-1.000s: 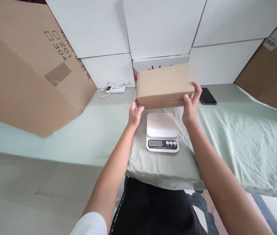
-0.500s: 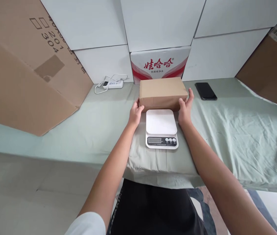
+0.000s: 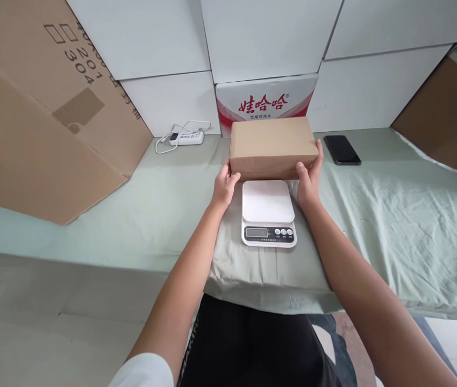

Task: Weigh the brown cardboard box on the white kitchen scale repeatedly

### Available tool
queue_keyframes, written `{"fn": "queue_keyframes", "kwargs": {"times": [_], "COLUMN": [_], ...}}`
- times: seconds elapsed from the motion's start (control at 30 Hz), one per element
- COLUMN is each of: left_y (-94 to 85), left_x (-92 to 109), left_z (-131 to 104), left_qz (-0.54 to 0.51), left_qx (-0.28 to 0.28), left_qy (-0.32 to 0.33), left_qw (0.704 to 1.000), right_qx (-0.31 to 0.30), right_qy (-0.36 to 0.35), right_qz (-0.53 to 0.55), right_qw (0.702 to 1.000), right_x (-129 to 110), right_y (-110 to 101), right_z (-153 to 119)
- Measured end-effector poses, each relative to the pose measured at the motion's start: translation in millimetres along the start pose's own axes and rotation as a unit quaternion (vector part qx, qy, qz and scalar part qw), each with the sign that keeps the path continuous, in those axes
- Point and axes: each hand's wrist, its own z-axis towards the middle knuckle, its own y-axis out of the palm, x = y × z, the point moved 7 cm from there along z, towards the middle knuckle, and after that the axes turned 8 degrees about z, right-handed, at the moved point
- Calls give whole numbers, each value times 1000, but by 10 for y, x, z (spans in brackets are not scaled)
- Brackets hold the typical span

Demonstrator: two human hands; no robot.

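A brown cardboard box [image 3: 271,138] is gripped at its two ends, just behind a white digital kitchen scale [image 3: 268,201]. My left hand [image 3: 225,185] holds the lower left corner, thumb on the front face. At the lower right, my right hand [image 3: 309,174] has its thumb on the front and its fingers around the end. The scale lies flat between my forearms with a bare platform, its display and buttons facing me. The underside of the box is hidden.
Behind stands a white and red carton [image 3: 266,97] against white boxes. A black phone [image 3: 341,149] lies to the right, a white power strip [image 3: 187,138] with its cable to the left. Large cardboard sheets [image 3: 51,118] flank the left side. Green cloth [image 3: 140,215] covers the table.
The cardboard box has risen a little and looks larger, held by both hands. My right hand has shifted slightly up and right with it. The scale stays in place.
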Motion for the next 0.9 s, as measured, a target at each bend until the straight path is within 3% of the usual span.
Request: {"fn": "queue_keyframes", "kwargs": {"times": [0.17,0.27,0.4,0.6,0.77,0.9], "left_y": [-77,-183,-251,-204,-224,-236], "left_x": [97,275,437,378,303,314], "left_z": [-57,-309,-747,-1074,-1148,-1258], "left_qz": [44,73,84,91,71,51], "left_qx": [12,26,6,-35,-28,3], "left_qy": [81,116,115,103,70,78], "left_qw": [996,990,990,990,995,996], "right_qx": [-13,-16,-18,16,27,63], "right_qy": [-96,-103,-63,1,-16,-8], "right_qz": [-33,-39,-60,-77,-105,-105], "right_qw": [995,994,996,997,994,993], "right_x": [-361,-640,-887,-975,-1069,-983], "right_y": [-18,-66,-186,-309,-311,-417], "right_z": [30,-129,-513,-862,-908,-937]}}
